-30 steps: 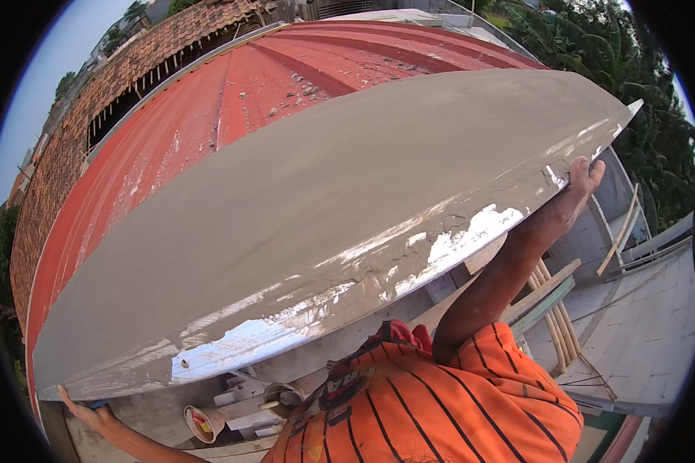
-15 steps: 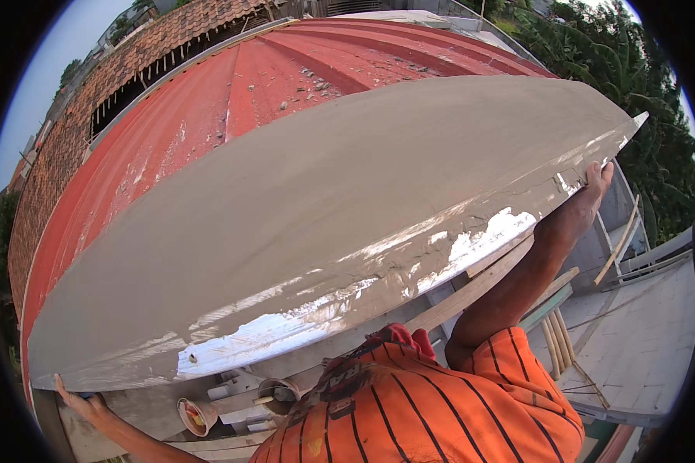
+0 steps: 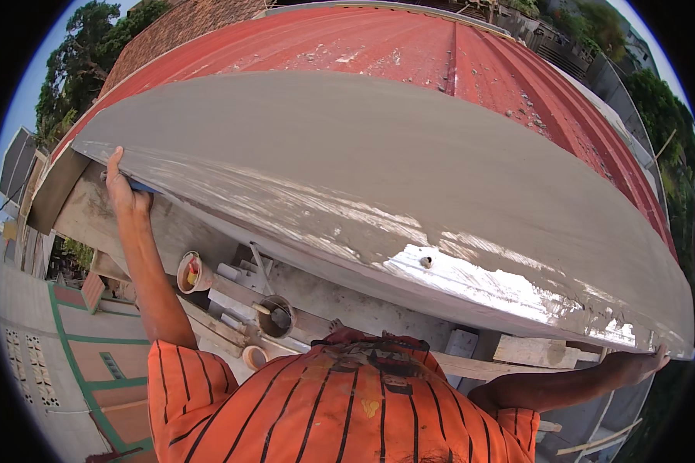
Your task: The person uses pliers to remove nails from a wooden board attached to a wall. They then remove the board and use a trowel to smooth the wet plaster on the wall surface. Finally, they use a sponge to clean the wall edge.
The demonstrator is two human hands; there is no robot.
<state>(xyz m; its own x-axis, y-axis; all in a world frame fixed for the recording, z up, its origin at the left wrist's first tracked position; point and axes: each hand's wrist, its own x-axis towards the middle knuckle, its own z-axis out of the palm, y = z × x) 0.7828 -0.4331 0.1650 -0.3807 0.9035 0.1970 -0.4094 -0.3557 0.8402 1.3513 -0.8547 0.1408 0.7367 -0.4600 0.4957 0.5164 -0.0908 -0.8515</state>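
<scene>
A wide slab of smooth wet grey mortar [image 3: 347, 131] spreads in front of me. Along its near side runs a long straightedge [image 3: 479, 282], smeared with mortar, with a bare white stretch and a small round hole. Near its left end, my left hand [image 3: 127, 193] grips it, thumb on top and fingers underneath, mostly hidden. Something blue shows beside that palm. Far to the right, my right hand [image 3: 652, 361] is closed over the other end; its fingers show only partly.
A red ribbed metal roof [image 3: 363, 42] with loose rubble lies beyond the mortar. Below me are planks [image 3: 471, 366], a bucket with red and yellow things in it [image 3: 184, 274] and a bucket of grey mix [image 3: 292, 309]. A drop lies at left, towards a pale paved ground [image 3: 31, 309].
My view has tilted and turned, so the left hand appears higher and the right hand lower. Both hands still grip the straightedge; whether it slid, I cannot tell.
</scene>
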